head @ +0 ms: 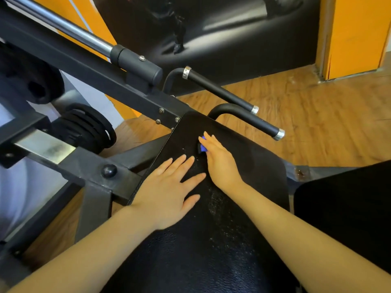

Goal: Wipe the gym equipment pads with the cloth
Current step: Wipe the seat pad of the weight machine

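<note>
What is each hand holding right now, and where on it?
The right hand covers a blue cloth on the black pad; its grip is hidden. The left hand lies flat on the pad, holding nothing.
</note>
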`<control>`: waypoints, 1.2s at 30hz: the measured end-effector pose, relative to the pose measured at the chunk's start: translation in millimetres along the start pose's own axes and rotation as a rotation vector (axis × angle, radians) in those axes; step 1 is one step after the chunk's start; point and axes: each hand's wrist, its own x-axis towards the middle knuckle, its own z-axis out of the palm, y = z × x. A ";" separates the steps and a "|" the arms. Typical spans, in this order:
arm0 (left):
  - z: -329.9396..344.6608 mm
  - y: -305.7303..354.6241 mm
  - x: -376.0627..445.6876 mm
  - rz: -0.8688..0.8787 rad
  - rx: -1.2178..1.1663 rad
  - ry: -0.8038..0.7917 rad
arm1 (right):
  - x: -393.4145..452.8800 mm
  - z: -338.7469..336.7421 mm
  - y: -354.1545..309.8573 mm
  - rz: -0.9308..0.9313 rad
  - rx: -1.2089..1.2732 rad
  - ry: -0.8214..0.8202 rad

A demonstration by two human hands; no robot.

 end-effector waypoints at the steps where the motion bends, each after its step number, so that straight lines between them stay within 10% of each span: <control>1: 0.3 -1.8 7.0 -0.013 -0.004 0.007 | -0.7 -1.2 1.6 -0.002 -0.009 0.001; 11: 1.7 -0.3 13.0 -0.049 -0.007 0.002 | -41.1 -25.1 58.5 0.376 0.030 0.130; 20: 1.4 1.8 12.1 -0.149 0.004 0.051 | -25.3 1.1 -3.9 0.072 0.034 0.055; 28: -1.0 1.6 14.2 -0.146 0.009 0.002 | -53.5 -39.4 86.8 0.476 -0.045 0.106; 36: 0.9 0.0 14.0 -0.136 0.011 0.040 | 19.6 0.6 3.4 0.057 0.028 0.064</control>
